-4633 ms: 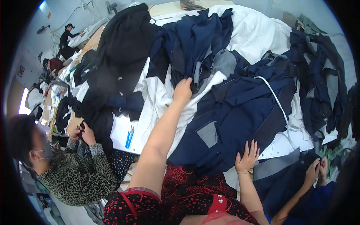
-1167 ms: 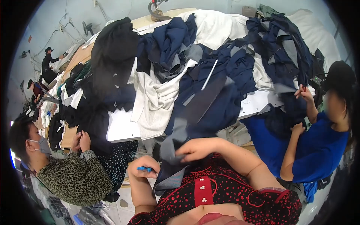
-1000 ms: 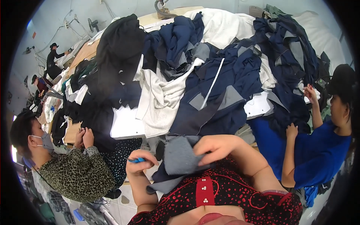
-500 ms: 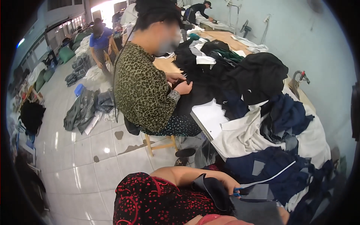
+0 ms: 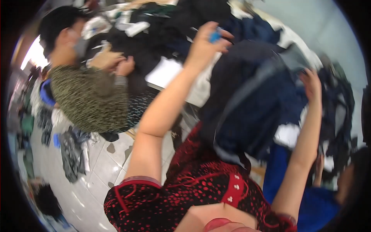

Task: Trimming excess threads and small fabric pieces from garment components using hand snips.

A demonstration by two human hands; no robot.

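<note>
My left hand (image 5: 206,46) is raised over the table, its fingers curled round a small blue tool (image 5: 215,36) whose working end I cannot make out. A large dark navy garment (image 5: 251,104) with a lighter grey strip spreads from the table down onto my lap. At the garment's far right edge, my right hand (image 5: 311,83) seems to pinch the cloth beside a grey patch (image 5: 295,58); motion blurs the fingertips. Black cloth (image 5: 143,44) lies heaped beyond my left arm.
On my left sits a co-worker in a patterned top (image 5: 91,98), both hands over the black cloth. A person in blue (image 5: 319,208) is close by my right arm. A white flat sheet (image 5: 164,73) lies at the table edge. Bundled clothes (image 5: 71,154) lie on the tiled floor.
Both my hands have moved up and apart, away from the grey cloth near my lap. The dark garment is now spread out between them. The view has swung right.
</note>
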